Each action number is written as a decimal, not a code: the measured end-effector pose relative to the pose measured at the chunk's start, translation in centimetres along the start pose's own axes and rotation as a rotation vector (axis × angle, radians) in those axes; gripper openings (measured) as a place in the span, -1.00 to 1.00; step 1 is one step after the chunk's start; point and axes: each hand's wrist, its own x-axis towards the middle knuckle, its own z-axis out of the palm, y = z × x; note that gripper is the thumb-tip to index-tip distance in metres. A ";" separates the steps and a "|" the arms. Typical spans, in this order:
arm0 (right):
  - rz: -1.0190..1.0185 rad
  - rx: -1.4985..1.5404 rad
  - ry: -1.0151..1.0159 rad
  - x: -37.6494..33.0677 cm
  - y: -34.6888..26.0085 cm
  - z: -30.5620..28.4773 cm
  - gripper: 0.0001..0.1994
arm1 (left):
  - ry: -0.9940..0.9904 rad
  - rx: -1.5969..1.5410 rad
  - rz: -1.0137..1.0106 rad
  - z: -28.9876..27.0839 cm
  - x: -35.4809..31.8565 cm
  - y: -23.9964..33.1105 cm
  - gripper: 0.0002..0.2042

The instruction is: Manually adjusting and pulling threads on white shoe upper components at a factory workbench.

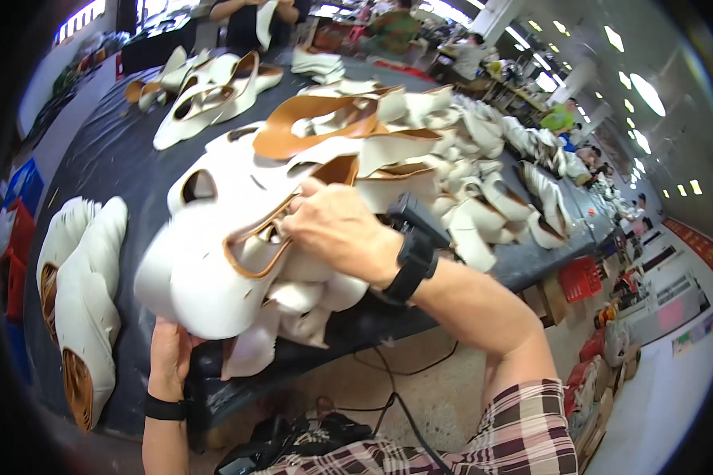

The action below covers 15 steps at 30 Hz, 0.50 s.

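A stack of white leather shoe-upper pieces point(202, 269) with tan inner edges is lifted off the near edge of a long dark table point(127, 150). My left hand point(170, 352) supports the stack from underneath, fingers hidden behind the pieces. My right hand point(337, 229), with a black wristband and a black device at the wrist, presses on the top of the stack, fingertips gripping the tan rim of a cut-out. The stack looks blurred.
Two stacks of white uppers point(83, 293) stand at the table's left. A big heap of white and tan pieces point(420, 142) fills the middle and right. Another person point(253, 20) stands at the far end. Red crates point(582, 277) and black cables point(388, 388) lie on the floor.
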 end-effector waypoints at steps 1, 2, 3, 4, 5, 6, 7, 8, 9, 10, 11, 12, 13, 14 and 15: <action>0.019 -0.012 -0.016 -0.7 0.0 -1.4 -0.94 | 0.055 -0.032 0.065 -0.2 0.8 -1.8 -0.49; 0.041 -0.015 -0.034 -1.4 -0.3 -2.8 -0.93 | 0.041 -0.033 0.071 -0.2 1.5 -2.5 -0.49; 0.047 -0.023 0.003 -1.9 -0.2 -3.4 -0.92 | 0.017 -0.011 0.060 0.0 2.1 -2.9 -0.52; 0.069 -0.031 0.037 -2.3 -0.3 -3.7 -0.91 | -0.016 0.019 0.040 0.7 2.4 -2.9 -0.55; 0.100 -0.037 0.025 -2.3 -0.3 -3.9 -0.89 | 0.007 0.033 -0.065 1.2 1.8 -2.2 -0.63; 0.136 0.004 -0.006 -2.5 0.1 -4.3 -0.90 | -0.008 0.044 -0.064 1.5 1.9 -2.1 -0.63; 0.147 0.060 0.049 -2.4 -0.1 -4.8 -0.92 | 0.057 0.059 -0.067 0.5 1.5 -1.5 -0.65; 0.159 0.115 0.099 -2.6 0.1 -5.1 -0.93 | 0.119 0.070 -0.073 -0.2 1.5 -1.4 -0.67; 0.094 0.215 0.166 -3.2 0.8 -5.7 -0.94 | 0.152 0.105 -0.015 -1.0 1.7 -1.8 -0.57; 0.028 0.325 0.228 -4.0 1.8 -6.0 -0.95 | 0.137 0.066 -0.025 -0.2 1.0 -1.5 -0.55; 0.094 0.341 0.239 -4.3 2.4 -6.7 -0.92 | 0.188 0.063 -0.028 0.2 0.5 -1.6 -0.53; 0.122 0.541 0.291 -4.6 2.8 -7.4 -0.83 | 0.253 0.057 -0.036 0.4 0.0 -2.1 -0.51; 0.126 0.519 0.339 -5.2 4.1 -7.7 -0.76 | 0.186 0.055 -0.042 1.8 -0.2 -2.1 -0.48; 0.241 0.593 0.273 -5.6 4.2 -9.3 -0.74 | 0.127 0.051 -0.046 3.5 -0.1 -1.9 -0.45; 0.240 0.549 0.364 -6.3 5.1 -9.1 -0.71 | 0.065 0.057 -0.022 4.6 -0.2 -1.8 -0.41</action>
